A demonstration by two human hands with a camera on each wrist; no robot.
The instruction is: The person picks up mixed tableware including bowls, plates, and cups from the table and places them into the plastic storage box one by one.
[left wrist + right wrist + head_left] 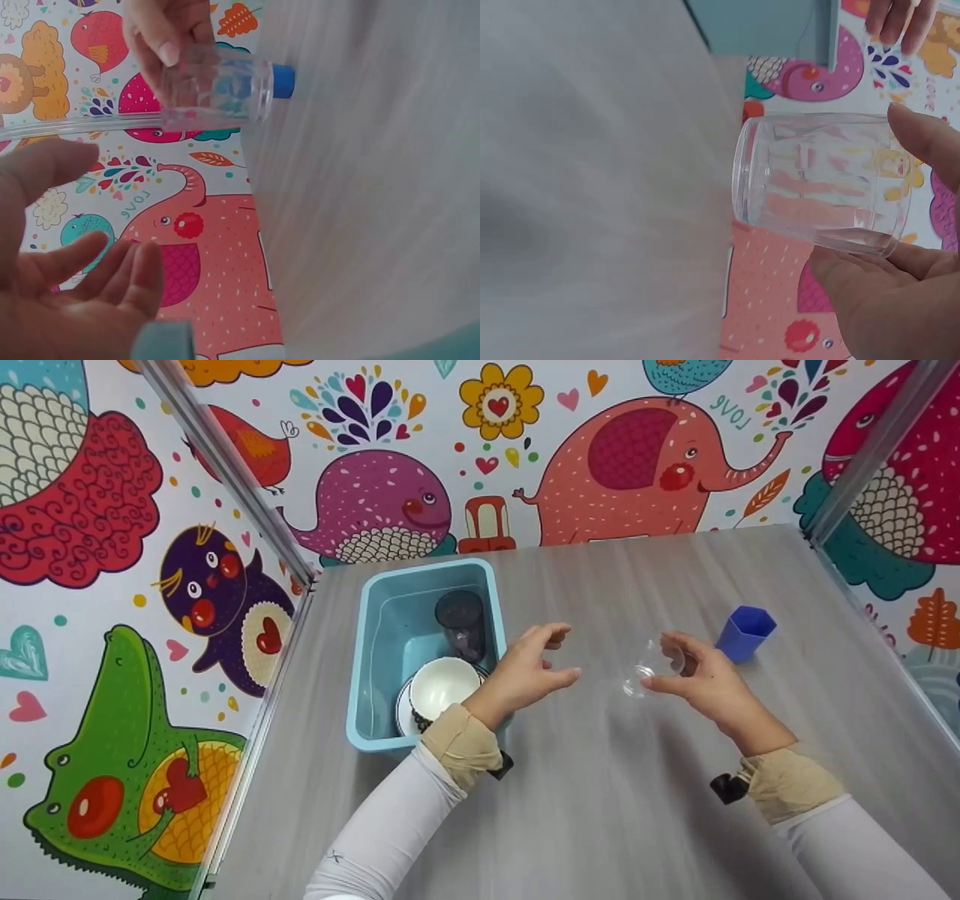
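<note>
My right hand (709, 682) grips a clear plastic cup (643, 679) above the table. In the right wrist view the thumb and fingers press on opposite sides of the see-through cup (821, 184), near one end. To its left, my left hand (525, 671) hovers with fingers spread and nothing between them. It is beside the right edge of a light blue bin (365, 652). Past my right hand stands a blue six-sided cup (746, 634); in the left wrist view a bit of the blue cup (283, 81) shows behind the clear one.
Inside the bin are a dark see-through cup (460, 615) and a white bowl (445, 688) on a plate (403, 712), partly hidden by my left arm. Metal posts (225, 457) and printed panels bound the grey table (600, 825) at the back and sides.
</note>
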